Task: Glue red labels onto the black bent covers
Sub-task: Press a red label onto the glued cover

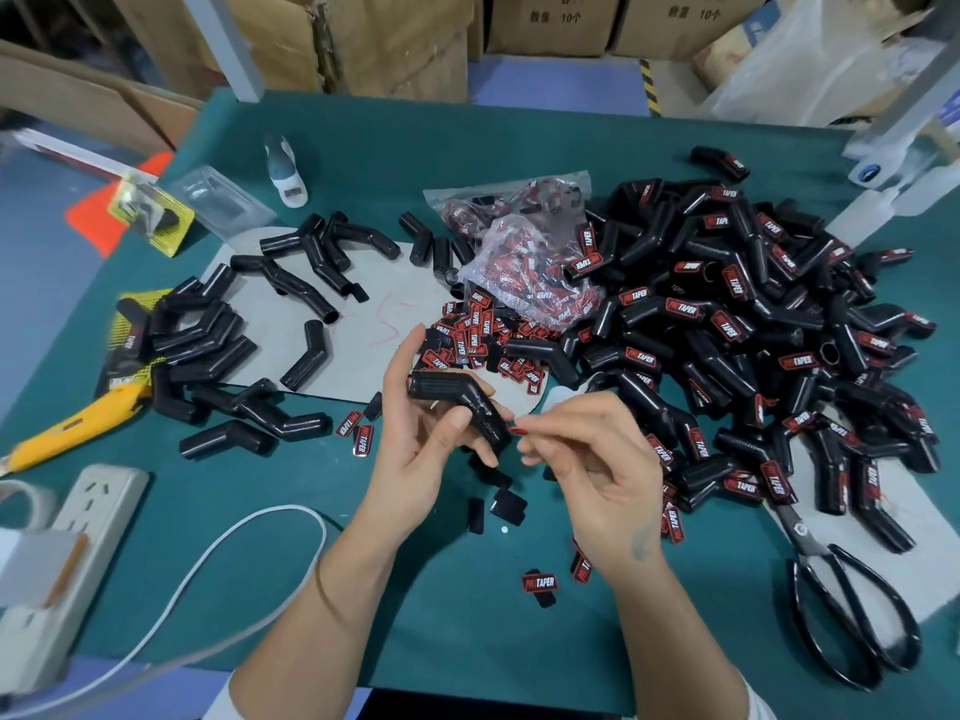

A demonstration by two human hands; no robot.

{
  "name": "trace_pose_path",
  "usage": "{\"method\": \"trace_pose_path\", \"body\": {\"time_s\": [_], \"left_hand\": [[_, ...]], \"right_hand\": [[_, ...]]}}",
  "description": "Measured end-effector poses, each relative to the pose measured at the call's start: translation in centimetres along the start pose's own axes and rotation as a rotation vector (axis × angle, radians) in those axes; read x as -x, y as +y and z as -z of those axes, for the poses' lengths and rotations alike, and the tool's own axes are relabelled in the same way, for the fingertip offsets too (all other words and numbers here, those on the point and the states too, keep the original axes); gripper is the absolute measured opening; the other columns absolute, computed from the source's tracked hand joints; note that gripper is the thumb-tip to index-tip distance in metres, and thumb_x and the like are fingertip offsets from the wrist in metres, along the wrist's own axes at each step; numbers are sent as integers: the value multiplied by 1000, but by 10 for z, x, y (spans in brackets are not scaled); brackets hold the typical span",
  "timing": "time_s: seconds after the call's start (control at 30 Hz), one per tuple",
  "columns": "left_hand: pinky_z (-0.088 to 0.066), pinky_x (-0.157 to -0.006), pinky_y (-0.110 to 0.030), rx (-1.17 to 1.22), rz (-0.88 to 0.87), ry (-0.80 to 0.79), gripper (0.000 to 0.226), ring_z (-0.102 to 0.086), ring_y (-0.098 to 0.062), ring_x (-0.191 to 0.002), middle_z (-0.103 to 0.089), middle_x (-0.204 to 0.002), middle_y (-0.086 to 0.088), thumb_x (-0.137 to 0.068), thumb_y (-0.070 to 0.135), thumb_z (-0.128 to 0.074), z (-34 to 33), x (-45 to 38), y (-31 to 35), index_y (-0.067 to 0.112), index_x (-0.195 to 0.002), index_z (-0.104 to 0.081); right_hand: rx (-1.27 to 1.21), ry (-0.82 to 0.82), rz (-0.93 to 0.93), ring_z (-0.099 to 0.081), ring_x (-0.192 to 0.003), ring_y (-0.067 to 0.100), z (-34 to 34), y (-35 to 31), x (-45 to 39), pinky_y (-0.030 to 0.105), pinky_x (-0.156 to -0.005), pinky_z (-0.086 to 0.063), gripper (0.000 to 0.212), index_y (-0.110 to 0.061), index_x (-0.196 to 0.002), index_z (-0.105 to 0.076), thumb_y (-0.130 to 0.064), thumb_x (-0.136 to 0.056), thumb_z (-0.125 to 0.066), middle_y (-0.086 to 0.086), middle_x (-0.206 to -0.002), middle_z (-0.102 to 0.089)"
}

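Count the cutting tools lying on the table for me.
2: black scissors near the right front edge, and a yellow utility knife at the left edge. Others could be hidden under the cover piles.

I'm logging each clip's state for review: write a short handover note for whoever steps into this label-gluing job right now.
Left hand: grips one black bent cover, no label on it yet.
Right hand: pinches a red label at the fingertips, right beside that cover, not stuck on yet.
Loose labels lie in a heap just beyond the hands, more in the clear bag.
Done: the big pile of labelled covers on the right.
Left: the unlabelled covers on the left.
Glue bottle stands at the far left of the table.
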State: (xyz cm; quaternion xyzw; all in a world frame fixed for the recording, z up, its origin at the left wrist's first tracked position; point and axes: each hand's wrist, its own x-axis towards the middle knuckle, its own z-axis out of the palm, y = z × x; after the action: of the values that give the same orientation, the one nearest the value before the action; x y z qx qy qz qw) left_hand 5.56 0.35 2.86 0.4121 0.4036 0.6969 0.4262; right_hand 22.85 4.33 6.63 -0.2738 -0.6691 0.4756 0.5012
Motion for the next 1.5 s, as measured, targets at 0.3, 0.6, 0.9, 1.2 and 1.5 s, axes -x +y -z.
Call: {"method": "trace_pose_path", "body": {"time_s": [0.3, 0.6, 0.9, 1.2, 1.5], "left_hand": [[-58, -84, -35, -191, -35, -8, 72, -69, -35, -93, -62, -122, -24, -103, 8, -58, 2, 7, 2, 49, -156, -32], [-58, -81, -33, -207, -16, -133, 80, -63, -26, -101, -55, -123, -14, -100, -5, -52, 1, 7, 11, 47, -157, -31], [-54, -95, -40, -211, -29, -151, 74, -60, -38, -109, -51, -123, -25, -101, 4, -52, 1, 7, 11, 44, -159, -28], [-53, -98, -32, -217, -34, -125, 75, -62, -26, -109, -50, -122, -26, -98, 5, -57, -1, 8, 12, 48, -155, -33], [-53, -97, -30, -235, -44, -116, 76, -63, -26, -109, -51, -123, -26, -99, 4, -57, 0, 9, 7, 45, -157, -31]], "right_hand": [[22, 47, -114, -72, -96, 21, -6, -7, 1, 38, -73, -57, 3, -38, -98, -73, -35, -96, -73, -12, -103, -73], [-276, -29, -471, -66, -64, 4, -6, -4, -3, 18, -61, -51, 14, -22, -82, -70, -11, -88, -78, -6, -78, -70], [-353, -27, -511, -71, -76, 15, -7, 5, -3, 24, -73, -57, 7, -20, -85, -73, -21, -87, -79, 1, -83, -73], [-328, -1, -539, -72, -79, 28, -7, 11, -1, 30, -78, -59, 13, -14, -87, -72, -23, -87, -82, 10, -85, -73], [-332, -14, -536, -71, -80, 26, -6, 13, 0, 30, -80, -57, 17, -9, -89, -72, -22, -88, -82, 13, -85, -72]]}}
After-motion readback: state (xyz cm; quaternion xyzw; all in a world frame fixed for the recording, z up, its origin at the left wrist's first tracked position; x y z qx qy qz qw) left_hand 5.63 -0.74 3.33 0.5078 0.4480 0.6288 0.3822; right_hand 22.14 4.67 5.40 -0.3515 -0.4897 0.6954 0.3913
